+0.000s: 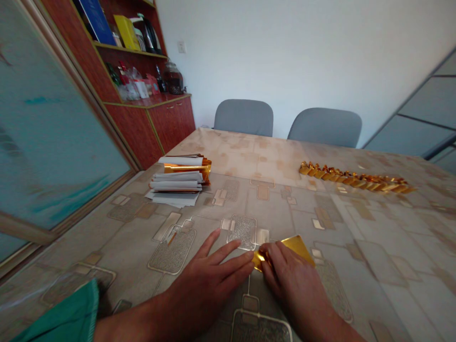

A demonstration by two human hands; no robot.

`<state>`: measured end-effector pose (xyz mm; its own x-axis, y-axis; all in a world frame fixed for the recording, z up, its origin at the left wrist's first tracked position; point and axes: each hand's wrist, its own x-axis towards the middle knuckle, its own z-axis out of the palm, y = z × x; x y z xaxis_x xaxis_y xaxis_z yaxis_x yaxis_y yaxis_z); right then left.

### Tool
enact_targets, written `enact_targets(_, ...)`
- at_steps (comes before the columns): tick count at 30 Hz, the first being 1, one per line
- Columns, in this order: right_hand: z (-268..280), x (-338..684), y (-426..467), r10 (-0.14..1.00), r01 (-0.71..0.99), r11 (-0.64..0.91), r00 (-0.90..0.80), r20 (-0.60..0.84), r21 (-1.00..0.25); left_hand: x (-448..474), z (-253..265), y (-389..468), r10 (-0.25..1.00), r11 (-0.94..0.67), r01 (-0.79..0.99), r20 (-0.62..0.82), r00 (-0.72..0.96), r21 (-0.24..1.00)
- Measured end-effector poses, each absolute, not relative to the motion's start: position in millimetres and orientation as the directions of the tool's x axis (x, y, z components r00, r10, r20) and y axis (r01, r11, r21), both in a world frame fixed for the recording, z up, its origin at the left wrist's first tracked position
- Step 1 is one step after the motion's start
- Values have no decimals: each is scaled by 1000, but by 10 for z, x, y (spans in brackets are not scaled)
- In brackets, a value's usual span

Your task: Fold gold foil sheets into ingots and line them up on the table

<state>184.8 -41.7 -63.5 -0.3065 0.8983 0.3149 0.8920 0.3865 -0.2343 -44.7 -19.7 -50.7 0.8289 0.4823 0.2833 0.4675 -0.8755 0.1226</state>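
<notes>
A sheet of shiny gold foil paper [298,248] lies on the patterned tablecloth in front of me, partly hidden under my fingers. My right hand [290,275] is closed over it, with curled fingers gripping its middle. My left hand [213,280] lies palm down with fingers spread, and a fingertip touches the sheet's left end. Beyond my left hand is a stack of foil papers [178,183], white backs showing, with gold showing between them. Farther right, a row of folded gold foil pieces [352,178] stretches across the table.
The table [245,156] wears a clear-coated cover with rectangle patterns. Two grey chairs [244,116] stand behind its far edge. A red wooden cabinet [171,118] with bottles and a jar is at back left, beside a glass sliding door [53,142].
</notes>
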Motion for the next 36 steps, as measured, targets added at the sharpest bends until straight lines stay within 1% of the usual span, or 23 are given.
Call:
enact_targets(4,-633,1828,-407,897,893,381,-295,328,-240,-491,-535,-178,515,-855,508,285,808,103)
enact_targets(7,-633,1820,-404,903,903,366,-287,320,-223,-482,-514,-189,539,-830,554,337,772,59)
enact_targets(10,-643,1820,-404,891,902,381,-299,340,-205,-420,-467,-239,467,-873,487,343,815,30)
enact_targets(12,-649,1820,-406,889,902,379,-291,354,-209,-365,-444,-280,426,-902,427,292,856,63)
enact_targets(15,-649,1818,-408,901,904,362,-276,334,-229,-304,-445,-317,471,-882,449,245,847,143)
enact_targets(18,-643,1823,-408,915,902,352,-275,296,-250,-282,-473,-316,501,-866,472,262,825,168)
enact_targets(21,-642,1842,-413,909,891,373,-295,295,-258,-266,-497,-305,489,-871,473,293,821,129)
enact_targets(26,-642,1899,-445,895,857,420,-336,292,-300,-165,-486,-304,426,-898,439,337,839,43)
enact_targets(29,-633,1946,-455,887,827,446,-356,294,-343,-94,-472,-313,412,-902,431,300,860,4)
enact_targets(32,-624,1983,-449,881,799,467,-386,273,-379,-88,-487,-329,429,-894,448,272,861,-10)
enact_targets(36,-634,1984,-447,873,814,480,-405,273,-328,-157,-475,-349,446,-893,450,209,870,33)
